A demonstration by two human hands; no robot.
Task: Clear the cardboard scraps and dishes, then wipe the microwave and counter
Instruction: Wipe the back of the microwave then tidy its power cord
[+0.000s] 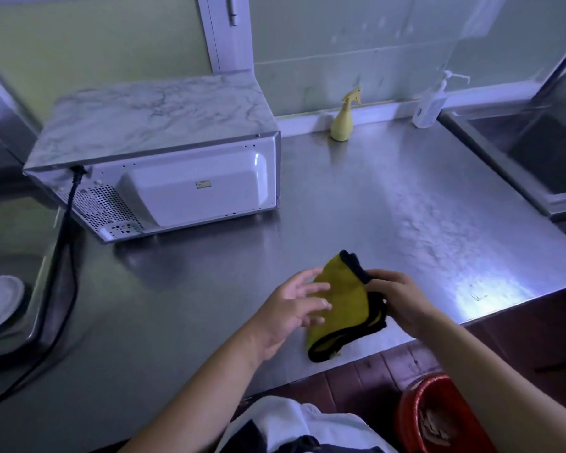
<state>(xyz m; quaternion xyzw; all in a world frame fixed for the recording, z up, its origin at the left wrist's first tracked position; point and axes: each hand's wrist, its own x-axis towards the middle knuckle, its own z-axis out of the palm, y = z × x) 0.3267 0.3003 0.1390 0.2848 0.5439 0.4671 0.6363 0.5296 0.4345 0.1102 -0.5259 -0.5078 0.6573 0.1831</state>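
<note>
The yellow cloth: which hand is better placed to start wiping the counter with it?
Probably the right. The right hand grips the yellow cloth at its black edge above the counter, while the left hand only touches it with open, spread fingers.

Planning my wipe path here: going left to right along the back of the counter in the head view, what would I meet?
First the microwave → yellow spray bottle → clear pump bottle → sink.
</note>
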